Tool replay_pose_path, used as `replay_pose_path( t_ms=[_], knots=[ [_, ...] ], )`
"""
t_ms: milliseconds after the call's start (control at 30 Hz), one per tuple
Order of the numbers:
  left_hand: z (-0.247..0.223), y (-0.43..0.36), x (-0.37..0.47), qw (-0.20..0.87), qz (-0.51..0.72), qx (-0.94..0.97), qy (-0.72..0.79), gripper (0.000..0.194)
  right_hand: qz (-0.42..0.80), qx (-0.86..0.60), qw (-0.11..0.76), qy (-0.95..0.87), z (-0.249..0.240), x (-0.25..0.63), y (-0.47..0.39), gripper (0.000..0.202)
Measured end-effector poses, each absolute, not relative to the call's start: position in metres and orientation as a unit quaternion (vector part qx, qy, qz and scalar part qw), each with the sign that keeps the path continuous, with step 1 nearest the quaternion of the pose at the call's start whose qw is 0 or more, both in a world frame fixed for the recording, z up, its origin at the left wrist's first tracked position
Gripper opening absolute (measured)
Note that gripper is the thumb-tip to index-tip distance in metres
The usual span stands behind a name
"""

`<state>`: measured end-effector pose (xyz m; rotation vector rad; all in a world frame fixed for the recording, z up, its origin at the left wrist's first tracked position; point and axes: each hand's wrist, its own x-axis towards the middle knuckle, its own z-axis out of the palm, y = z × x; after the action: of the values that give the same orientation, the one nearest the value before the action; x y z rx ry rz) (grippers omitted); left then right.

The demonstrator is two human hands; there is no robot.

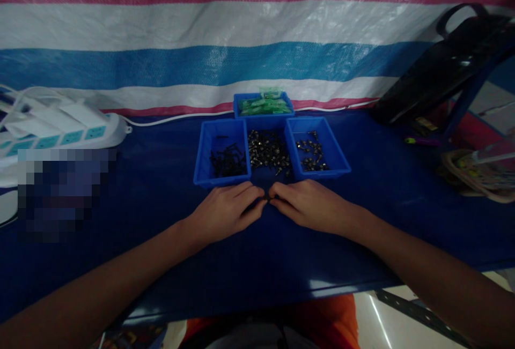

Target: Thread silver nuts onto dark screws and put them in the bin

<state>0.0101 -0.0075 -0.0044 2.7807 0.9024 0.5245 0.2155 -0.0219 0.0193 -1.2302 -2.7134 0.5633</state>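
On the worktop (261,268), the small dark part (267,197) is just in front of the heap of metal pieces (269,150). The left hand (229,208) and the right hand (316,204) pinch it from 2 sides, each grip closed together on it; its exact shape I cannot tell. Beside the heap, left and right, stand 2 blue trays (222,180) (326,174); behind it are green packets (265,104).

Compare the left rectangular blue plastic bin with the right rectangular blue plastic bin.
The left bin holds dark, slender pieces; the right bin holds pieces with bright, shiny parts. The left bin's contents are mostly bunched together; the right bin's are more scattered. Both are open-topped.
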Motion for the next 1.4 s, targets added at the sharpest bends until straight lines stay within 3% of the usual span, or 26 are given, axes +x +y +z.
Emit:
replay_pose_path(
  t_ms=[200, 700, 1400],
  knots=[
    [-0.007, -0.0105, 0.0095, 0.044, 0.222, 0.945, 0.238, 0.013, 0.192, -0.391, 0.056, -0.898, 0.0175, 0.214, -0.0224, 0.012],
    [-0.0084, -0.0106, 0.0119, 0.031, 0.213, 0.944, 0.249, 0.015, 0.137, -0.385, 0.043, -0.911, 0.0123, 0.2138, -0.0248, 0.006],
    [-0.0037, -0.0081, 0.0153, 0.019, 0.091, 0.956, 0.279, 0.015, 0.134, -0.383, 0.074, -0.911, 0.0211, 0.2127, -0.0288, 0.014]
  ],
)
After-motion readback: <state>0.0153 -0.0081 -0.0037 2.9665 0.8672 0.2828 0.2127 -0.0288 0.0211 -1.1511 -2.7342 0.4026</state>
